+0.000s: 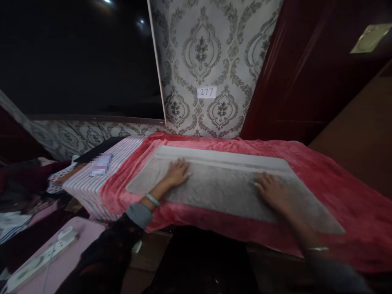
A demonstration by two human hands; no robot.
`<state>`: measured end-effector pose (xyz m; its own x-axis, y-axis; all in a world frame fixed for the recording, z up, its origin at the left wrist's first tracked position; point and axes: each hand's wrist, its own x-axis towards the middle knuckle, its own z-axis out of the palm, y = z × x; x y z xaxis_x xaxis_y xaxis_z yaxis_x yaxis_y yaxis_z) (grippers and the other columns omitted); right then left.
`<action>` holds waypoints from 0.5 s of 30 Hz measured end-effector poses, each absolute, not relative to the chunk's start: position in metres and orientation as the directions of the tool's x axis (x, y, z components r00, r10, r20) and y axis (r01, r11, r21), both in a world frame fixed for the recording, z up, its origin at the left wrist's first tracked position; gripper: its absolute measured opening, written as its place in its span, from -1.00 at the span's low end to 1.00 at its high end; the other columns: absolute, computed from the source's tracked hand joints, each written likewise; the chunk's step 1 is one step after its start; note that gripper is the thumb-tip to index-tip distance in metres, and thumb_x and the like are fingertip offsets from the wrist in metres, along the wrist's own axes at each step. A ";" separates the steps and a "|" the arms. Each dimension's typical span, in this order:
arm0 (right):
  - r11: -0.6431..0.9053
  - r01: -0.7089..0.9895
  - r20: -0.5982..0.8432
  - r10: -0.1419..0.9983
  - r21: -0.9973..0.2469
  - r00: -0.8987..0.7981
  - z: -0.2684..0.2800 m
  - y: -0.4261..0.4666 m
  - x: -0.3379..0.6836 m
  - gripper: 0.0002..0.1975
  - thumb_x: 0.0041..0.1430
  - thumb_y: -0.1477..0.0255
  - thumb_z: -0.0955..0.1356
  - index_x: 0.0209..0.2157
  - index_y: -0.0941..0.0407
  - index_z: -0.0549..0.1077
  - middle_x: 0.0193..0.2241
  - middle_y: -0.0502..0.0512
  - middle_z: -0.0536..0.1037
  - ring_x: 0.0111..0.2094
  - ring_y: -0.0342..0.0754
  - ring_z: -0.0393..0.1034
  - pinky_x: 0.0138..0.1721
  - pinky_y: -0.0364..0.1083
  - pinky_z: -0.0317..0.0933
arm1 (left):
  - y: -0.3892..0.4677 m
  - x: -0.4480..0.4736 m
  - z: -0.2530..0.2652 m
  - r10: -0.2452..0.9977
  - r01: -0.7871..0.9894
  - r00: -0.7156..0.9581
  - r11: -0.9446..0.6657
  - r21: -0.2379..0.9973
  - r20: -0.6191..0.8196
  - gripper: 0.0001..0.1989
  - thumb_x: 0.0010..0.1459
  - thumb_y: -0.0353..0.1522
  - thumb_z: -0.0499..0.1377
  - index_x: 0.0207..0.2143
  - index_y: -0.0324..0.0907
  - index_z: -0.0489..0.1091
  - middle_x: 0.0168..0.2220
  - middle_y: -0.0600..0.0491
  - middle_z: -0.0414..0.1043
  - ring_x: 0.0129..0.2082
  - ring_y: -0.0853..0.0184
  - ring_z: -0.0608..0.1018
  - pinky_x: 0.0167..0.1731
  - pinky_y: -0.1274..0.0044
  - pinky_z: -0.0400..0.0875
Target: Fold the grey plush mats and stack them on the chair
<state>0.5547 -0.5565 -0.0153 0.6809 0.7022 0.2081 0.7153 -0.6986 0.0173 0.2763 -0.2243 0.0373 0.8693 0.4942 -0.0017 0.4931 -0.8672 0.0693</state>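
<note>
A grey towel (217,188) with a paler striped band along its far side lies spread flat on a red plush blanket (343,183). On the towel's left part rests my left hand (177,173), palm down with its fingers stretched out. My right hand (272,192) lies over the right part of the towel, somewhat blurred, its fingers extended and apart. Neither hand grips the cloth. The towel's near edge runs close to the front of the blanket-covered surface.
A striped cloth (122,157) with a blurred-out packet (101,164) on it lies to the left. Nearer, a power strip (43,257) sits on a pink surface (84,232). Behind are a large television (79,61), patterned wallpaper and a label (206,92) reading 277.
</note>
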 end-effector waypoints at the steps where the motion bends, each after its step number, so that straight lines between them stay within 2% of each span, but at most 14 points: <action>1: -0.669 0.742 0.174 0.727 -0.034 0.664 -0.011 -0.537 0.533 -0.44 0.42 0.19 0.06 0.35 0.02 0.18 0.40 0.20 0.08 0.37 0.22 -0.01 0.21 0.34 0.11 | -0.245 0.289 0.032 0.405 0.404 0.914 -0.910 0.087 -0.005 -0.32 0.34 -0.03 -0.07 0.42 -0.05 -0.04 0.48 -0.10 -0.23 0.46 0.01 -0.12 0.34 0.00 -0.19; 3: -0.612 0.785 0.112 0.777 -0.099 0.620 -0.009 -0.509 0.499 -0.43 0.41 0.17 0.09 0.38 -0.03 0.13 0.41 0.13 0.04 0.40 0.20 -0.09 0.28 0.35 -0.01 | -0.278 0.303 0.019 0.300 0.299 0.954 -0.947 0.118 -0.013 -0.33 0.35 -0.03 -0.08 0.42 -0.05 -0.02 0.47 -0.11 -0.19 0.45 0.00 -0.09 0.33 -0.02 -0.17; 5: -0.586 0.801 0.081 0.799 -0.120 0.596 -0.014 -0.498 0.481 -0.43 0.41 0.15 0.10 0.38 -0.05 0.12 0.41 0.10 0.04 0.41 0.20 -0.14 0.31 0.35 -0.09 | -0.296 0.303 0.010 0.309 0.306 0.951 -0.943 0.129 0.004 -0.34 0.36 -0.01 -0.11 0.42 -0.05 0.00 0.47 -0.11 -0.16 0.45 -0.01 -0.08 0.33 -0.04 -0.17; 11: -0.607 0.792 0.083 0.788 -0.066 0.611 -0.027 -0.535 0.500 -0.41 0.41 0.12 0.06 0.39 -0.03 0.11 0.41 0.08 0.04 0.41 0.15 -0.13 0.32 0.26 -0.09 | -0.268 0.256 0.012 0.502 0.503 0.864 -0.864 0.035 -0.029 -0.34 0.36 -0.01 -0.13 0.41 -0.02 0.01 0.46 -0.06 -0.14 0.45 0.01 -0.08 0.34 0.02 -0.14; 15: -0.753 0.658 0.157 0.652 0.015 0.742 -0.040 -0.592 0.536 -0.38 0.39 0.14 0.02 0.39 0.01 0.12 0.39 0.10 0.10 0.38 0.16 -0.04 0.30 0.25 -0.03 | -0.220 0.199 0.021 0.722 0.720 0.691 -0.692 -0.055 -0.029 -0.35 0.36 -0.07 -0.14 0.42 -0.07 -0.01 0.46 -0.08 -0.16 0.45 0.00 -0.06 0.33 0.02 -0.11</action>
<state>0.5361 -0.5923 -0.0397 0.7418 0.6519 0.1570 0.6583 -0.7526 0.0148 0.1994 -0.2197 0.0206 0.6913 0.7220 -0.0289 0.7201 -0.6917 -0.0550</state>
